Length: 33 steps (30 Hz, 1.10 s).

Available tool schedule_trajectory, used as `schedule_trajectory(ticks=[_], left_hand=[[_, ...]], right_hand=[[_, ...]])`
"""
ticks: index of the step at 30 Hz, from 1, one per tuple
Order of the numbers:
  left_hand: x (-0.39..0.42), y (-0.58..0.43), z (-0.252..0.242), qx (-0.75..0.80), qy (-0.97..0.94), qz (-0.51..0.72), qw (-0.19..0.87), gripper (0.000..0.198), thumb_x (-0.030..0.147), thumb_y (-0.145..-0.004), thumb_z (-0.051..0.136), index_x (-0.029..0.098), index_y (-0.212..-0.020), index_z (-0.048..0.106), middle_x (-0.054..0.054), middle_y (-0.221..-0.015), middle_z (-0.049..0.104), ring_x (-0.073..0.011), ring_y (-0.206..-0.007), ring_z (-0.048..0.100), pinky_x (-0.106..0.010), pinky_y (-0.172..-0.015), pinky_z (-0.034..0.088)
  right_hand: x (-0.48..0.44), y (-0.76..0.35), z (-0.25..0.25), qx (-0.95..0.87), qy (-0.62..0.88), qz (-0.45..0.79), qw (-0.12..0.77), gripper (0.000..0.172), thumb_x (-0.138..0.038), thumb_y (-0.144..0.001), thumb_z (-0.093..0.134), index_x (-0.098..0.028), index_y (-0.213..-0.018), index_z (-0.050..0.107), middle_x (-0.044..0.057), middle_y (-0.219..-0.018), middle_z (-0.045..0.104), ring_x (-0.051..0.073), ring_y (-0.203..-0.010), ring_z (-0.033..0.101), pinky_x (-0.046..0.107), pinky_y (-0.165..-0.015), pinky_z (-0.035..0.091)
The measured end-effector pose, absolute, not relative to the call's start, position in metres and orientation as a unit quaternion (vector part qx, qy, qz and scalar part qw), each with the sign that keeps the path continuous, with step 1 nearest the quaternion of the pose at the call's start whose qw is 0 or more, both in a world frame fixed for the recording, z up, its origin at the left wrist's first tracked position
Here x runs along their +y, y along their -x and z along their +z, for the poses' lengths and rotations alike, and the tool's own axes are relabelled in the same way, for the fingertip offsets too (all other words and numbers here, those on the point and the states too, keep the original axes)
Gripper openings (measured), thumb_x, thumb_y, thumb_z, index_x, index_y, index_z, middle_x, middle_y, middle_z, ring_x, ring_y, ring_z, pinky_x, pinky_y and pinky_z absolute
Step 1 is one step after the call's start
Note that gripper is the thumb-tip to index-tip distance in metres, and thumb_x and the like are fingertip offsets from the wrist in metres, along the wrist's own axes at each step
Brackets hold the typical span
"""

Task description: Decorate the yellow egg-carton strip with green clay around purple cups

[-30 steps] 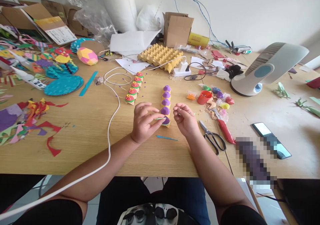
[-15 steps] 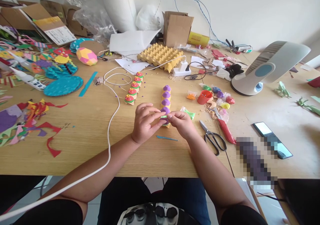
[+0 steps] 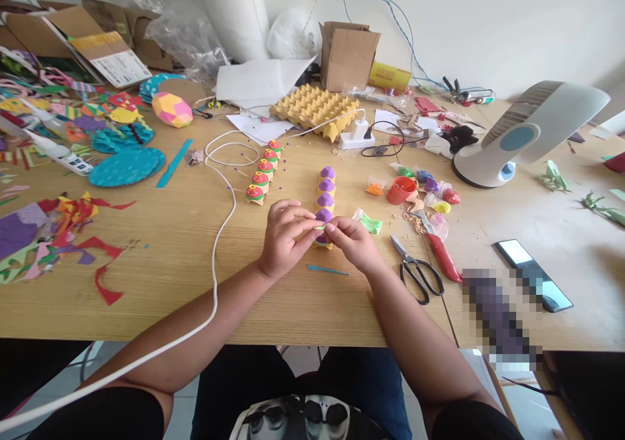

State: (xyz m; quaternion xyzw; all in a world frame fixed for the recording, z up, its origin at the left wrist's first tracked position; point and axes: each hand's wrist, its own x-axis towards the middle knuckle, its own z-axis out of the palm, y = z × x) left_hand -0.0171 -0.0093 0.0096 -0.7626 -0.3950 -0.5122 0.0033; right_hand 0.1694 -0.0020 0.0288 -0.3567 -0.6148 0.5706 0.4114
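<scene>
In the head view, the right hand [image 3: 355, 241] has come across to meet the left hand [image 3: 288, 239]; a second ago it was apart, on the far side of the strip with purple caps [image 3: 325, 199]. Its move leaves the bag of green clay [image 3: 373, 224] uncovered on the table [image 3: 263, 297]. The left hand stays almost where it was, thumb and forefinger closed on a small pale green piece [image 3: 319, 227], the other fingers spread loosely. The right thumb and forefinger are pinched together at the piece's right end; whether they have hold of it, I cannot tell. The piece is above the strip's near end, and the blue tool [image 3: 328, 269] lies nearer the person.

The fingertips cover part of the piece, so its shape is hard to make out. The hands partly hide the nearest purple cap. A pixelated patch blurs an object beside the phone [image 3: 533, 275]. The sleeves are cut off below.
</scene>
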Motion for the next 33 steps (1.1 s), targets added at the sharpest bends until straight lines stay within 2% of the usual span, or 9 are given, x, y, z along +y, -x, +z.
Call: schedule_trajectory(ticks=[7,14,16,20,24,28,33], left_hand=[[-0.0112,0.0144,0.0134,-0.4,0.774,-0.491,-0.02,0.008,0.029,-0.092,0.063,0.024,-0.089,0.069,-0.004,-0.098,0.07,-0.0234,-0.111,0.055,-0.047,-0.105,0.043],[-0.0123,0.0147,0.0131,-0.389,0.777,-0.494,-0.041,0.022,0.028,-0.096,0.054,0.022,-0.076,0.062,-0.005,-0.1,0.069,-0.0242,-0.115,0.051,-0.048,-0.105,0.043],[-0.0119,0.0142,0.0126,-0.391,0.774,-0.497,-0.038,0.022,0.027,-0.096,0.053,0.022,-0.077,0.061,-0.006,-0.102,0.069,-0.0239,-0.114,0.052,-0.048,-0.105,0.042],[-0.0104,0.0126,0.0116,-0.406,0.758,-0.51,-0.016,0.006,0.026,-0.092,0.061,0.022,-0.091,0.065,-0.007,-0.107,0.065,-0.0237,-0.112,0.054,-0.048,-0.105,0.043],[-0.0089,0.0128,0.0105,-0.409,0.751,-0.519,0.003,0.007,0.026,-0.089,0.067,0.024,-0.096,0.067,-0.006,-0.105,0.064,-0.0235,-0.112,0.054,-0.048,-0.104,0.044],[-0.0093,0.0148,0.0104,-0.397,0.748,-0.531,0.003,0.006,0.025,-0.088,0.069,0.025,-0.094,0.068,-0.005,-0.103,0.065,-0.0239,-0.114,0.053,-0.048,-0.105,0.045],[-0.0108,0.0166,0.0103,-0.397,0.753,-0.525,-0.009,0.004,0.029,-0.09,0.067,0.026,-0.092,0.069,-0.004,-0.104,0.066,-0.0241,-0.115,0.053,-0.048,-0.106,0.044]], right_hand=[[-0.0026,-0.1681,0.0245,-0.631,0.381,0.531,0.419,0.056,-0.065,-0.089,0.055,-0.017,-0.062,0.062,0.001,-0.061,0.057,0.011,-0.057,0.048,0.026,-0.057,0.041],[-0.0038,-0.1684,0.0232,-0.645,0.373,0.526,0.41,0.057,-0.064,-0.09,0.056,-0.016,-0.061,0.065,0.002,-0.059,0.06,0.011,-0.057,0.052,0.025,-0.058,0.043],[-0.0033,-0.1684,0.0225,-0.647,0.376,0.522,0.41,0.054,-0.063,-0.09,0.057,-0.016,-0.065,0.066,0.003,-0.063,0.062,0.012,-0.061,0.054,0.026,-0.061,0.045],[-0.0009,-0.1689,0.0222,-0.642,0.379,0.516,0.421,0.042,-0.057,-0.087,0.065,-0.016,-0.077,0.071,0.003,-0.072,0.066,0.014,-0.068,0.058,0.026,-0.066,0.047],[0.0006,-0.1697,0.0225,-0.621,0.385,0.529,0.431,0.036,-0.053,-0.083,0.071,-0.017,-0.085,0.074,0.003,-0.078,0.07,0.015,-0.071,0.06,0.027,-0.068,0.05],[0.0001,-0.1706,0.0237,-0.605,0.386,0.54,0.44,0.036,-0.054,-0.08,0.074,-0.017,-0.079,0.073,0.003,-0.074,0.069,0.015,-0.069,0.059,0.027,-0.066,0.049],[-0.0018,-0.1712,0.0269,-0.616,0.364,0.545,0.437,0.047,-0.06,-0.086,0.064,-0.016,-0.068,0.067,0.002,-0.065,0.062,0.012,-0.062,0.053,0.026,-0.062,0.045]])
